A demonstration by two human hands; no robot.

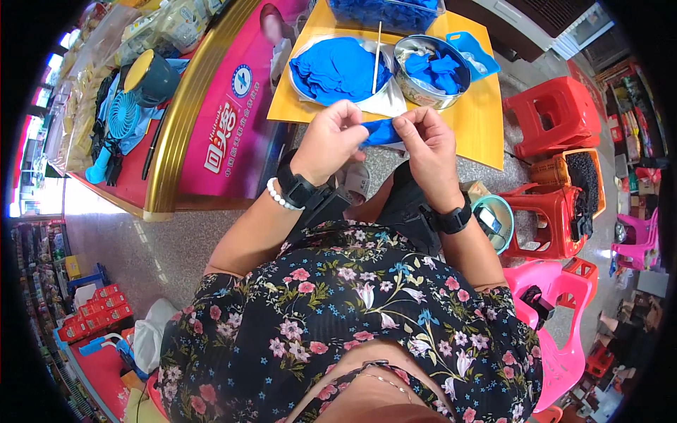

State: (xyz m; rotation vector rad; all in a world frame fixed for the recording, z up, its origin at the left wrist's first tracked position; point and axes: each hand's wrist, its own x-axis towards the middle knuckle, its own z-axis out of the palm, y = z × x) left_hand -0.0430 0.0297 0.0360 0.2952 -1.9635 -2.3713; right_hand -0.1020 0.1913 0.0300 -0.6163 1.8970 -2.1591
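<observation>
Between my two hands a small piece of blue fabric is stretched, just off the near edge of the yellow table. My left hand pinches its left end, thumb and fingers closed. The right end is pinched by my right hand. Beyond them, a pile of flat blue fabric pieces lies on a white plate, with a thin pale stick across its right side. To the right stands a round tin holding bunched blue pieces.
A clear box of blue fabric and a blue plastic basket stand on the yellow table. Red stools and a teal bucket are at my right. At left is a pink, gold-edged counter with a small blue fan.
</observation>
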